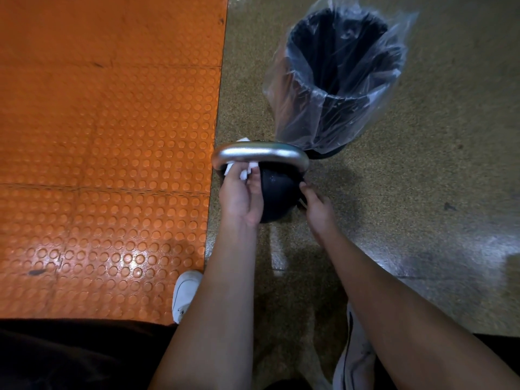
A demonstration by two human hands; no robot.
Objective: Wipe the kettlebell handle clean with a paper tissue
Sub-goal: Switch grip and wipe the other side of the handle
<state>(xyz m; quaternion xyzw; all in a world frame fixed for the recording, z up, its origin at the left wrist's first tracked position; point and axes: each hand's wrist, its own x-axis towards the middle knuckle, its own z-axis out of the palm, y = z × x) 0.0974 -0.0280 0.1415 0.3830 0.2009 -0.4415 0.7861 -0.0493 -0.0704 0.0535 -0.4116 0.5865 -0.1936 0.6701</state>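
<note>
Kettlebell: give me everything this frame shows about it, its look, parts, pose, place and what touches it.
The kettlebell stands upright on the speckled floor, beside the orange studded mat and just in front of the bin. Its round body looks matte black; its handle is a smooth, silvery metal loop arching across the top. The left hand holds a white paper tissue against the handle's left underside. The right hand touches the body's right side, fingers curled against it.

Kettlebell (277,192) stands between mat (107,153) and bin (337,80).
</note>
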